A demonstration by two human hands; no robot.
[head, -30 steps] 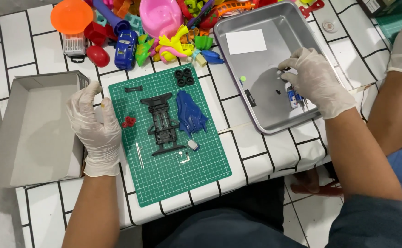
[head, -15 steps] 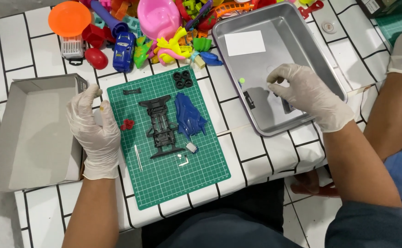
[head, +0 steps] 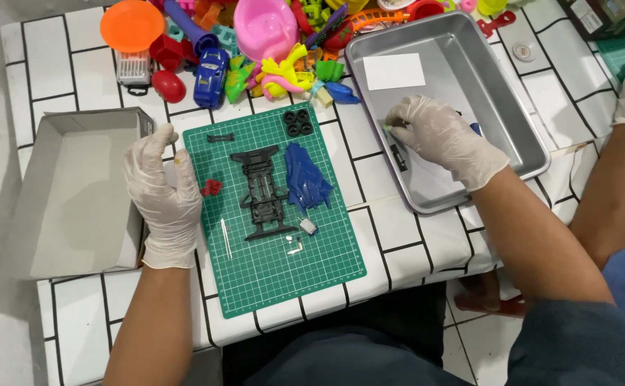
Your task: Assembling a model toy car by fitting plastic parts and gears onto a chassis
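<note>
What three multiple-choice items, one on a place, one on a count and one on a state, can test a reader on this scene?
1. Where is the right hand?
A. over the metal tray
B. inside the cardboard box
C. on the orange bowl

2. How many black wheels lie at the top of the green mat?
A. one
B. four
C. nine

3. How is the left hand?
A. closed around the blue shell
B. lifting the chassis
C. open, resting at the mat's left edge

Answers:
1 A: the right hand reaches into the metal tray, fingertips at a small green part.
2 B: the black wheels sit in a square of four on the green mat.
3 C: the left hand lies flat with fingers spread and holds nothing; the blue shell and chassis lie apart from it.
</note>
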